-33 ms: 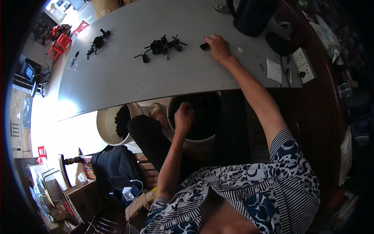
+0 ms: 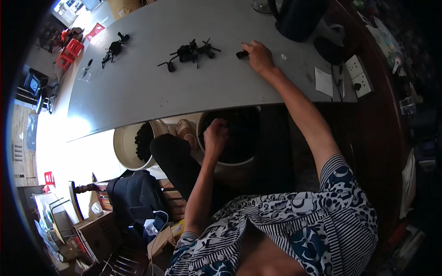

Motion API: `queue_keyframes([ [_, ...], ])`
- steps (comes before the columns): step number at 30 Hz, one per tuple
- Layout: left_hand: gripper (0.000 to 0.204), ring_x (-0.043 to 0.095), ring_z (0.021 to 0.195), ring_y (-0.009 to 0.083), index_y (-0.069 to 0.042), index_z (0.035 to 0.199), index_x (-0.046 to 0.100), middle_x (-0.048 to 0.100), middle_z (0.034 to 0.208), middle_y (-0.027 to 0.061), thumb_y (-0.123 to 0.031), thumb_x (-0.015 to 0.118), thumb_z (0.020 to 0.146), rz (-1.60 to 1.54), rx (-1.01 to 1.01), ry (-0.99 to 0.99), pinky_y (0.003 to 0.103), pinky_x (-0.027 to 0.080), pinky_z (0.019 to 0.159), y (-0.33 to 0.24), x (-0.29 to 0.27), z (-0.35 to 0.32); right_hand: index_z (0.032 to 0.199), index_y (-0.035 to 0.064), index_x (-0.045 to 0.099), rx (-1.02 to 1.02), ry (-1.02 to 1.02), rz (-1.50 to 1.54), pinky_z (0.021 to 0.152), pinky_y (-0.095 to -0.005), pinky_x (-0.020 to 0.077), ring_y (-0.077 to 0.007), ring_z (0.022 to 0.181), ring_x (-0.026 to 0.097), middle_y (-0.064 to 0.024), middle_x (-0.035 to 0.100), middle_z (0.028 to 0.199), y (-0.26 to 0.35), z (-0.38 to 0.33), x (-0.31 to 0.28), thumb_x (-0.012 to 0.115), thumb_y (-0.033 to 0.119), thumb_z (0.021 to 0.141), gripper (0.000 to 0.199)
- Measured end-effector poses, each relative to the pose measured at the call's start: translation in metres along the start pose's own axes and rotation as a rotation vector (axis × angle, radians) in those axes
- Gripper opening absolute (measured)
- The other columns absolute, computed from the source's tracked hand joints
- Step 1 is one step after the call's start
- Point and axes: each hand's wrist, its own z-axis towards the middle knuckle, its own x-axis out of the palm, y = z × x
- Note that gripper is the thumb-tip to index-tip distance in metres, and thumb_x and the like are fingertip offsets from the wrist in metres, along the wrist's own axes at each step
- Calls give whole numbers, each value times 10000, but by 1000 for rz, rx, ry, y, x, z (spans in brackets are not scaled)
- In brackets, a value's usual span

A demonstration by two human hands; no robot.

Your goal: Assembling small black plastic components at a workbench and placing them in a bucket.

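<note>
On the grey table, my right hand (image 2: 259, 57) is closed on a small black piece (image 2: 241, 54), which sticks out at the left of its fingertips. Its exact kind is too dark to tell. Below the table edge, my left hand (image 2: 215, 137) hangs over a pale bucket (image 2: 237, 163) full of dark pieces (image 2: 241, 133). Its fingers are curled together, and whatever they may hold is hidden. Left of the right hand lies a loose cluster of black parts with thin rods (image 2: 188, 51). A similar black cluster (image 2: 114, 48) lies farther left.
A second pale bucket (image 2: 120, 149) with black pieces stands left of my knee. Toward the right of the table are a dark jug (image 2: 297, 20), a white paper (image 2: 323, 82) and a socket strip (image 2: 359, 76). A dark bag (image 2: 138, 195) rests on a wooden chair.
</note>
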Motion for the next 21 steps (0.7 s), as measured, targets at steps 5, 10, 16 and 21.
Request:
queue_keyframes([
  [5, 276, 569, 661, 133, 0, 1034, 560, 573, 695, 43, 1, 525, 761, -59, 279, -50, 251, 461, 624, -83, -18, -36, 920, 38, 586, 215, 536, 892, 506, -234, 432, -97, 591, 518, -28, 570, 714, 44, -79, -80, 551, -24, 721, 211],
  [10, 316, 558, 655, 99, -11, 1001, 577, 581, 723, 46, 84, 575, 700, 123, 583, 116, 228, 444, 610, -94, -12, -51, 927, 15, 574, 263, 969, 1129, 452, -197, 417, -74, 532, 508, -13, 549, 709, 82, -146, -112, 559, 61, 776, 159],
  [16, 177, 566, 594, 123, 15, 940, 550, 591, 726, 64, 21, 562, 764, -576, 110, 165, 231, 480, 584, -93, -7, -71, 920, 13, 553, 447, 571, 1853, 421, -182, 398, -57, 513, 498, -6, 531, 655, 90, -171, -133, 583, 210, 855, 209],
  [21, 141, 575, 562, 130, 4, 912, 530, 601, 726, 85, 15, 555, 774, -595, 102, 249, 225, 491, 539, -98, -3, -74, 890, 33, 521, 354, 500, 1785, 398, -154, 360, -19, 487, 450, 3, 528, 714, 87, -183, -116, 622, 161, 820, 178],
])
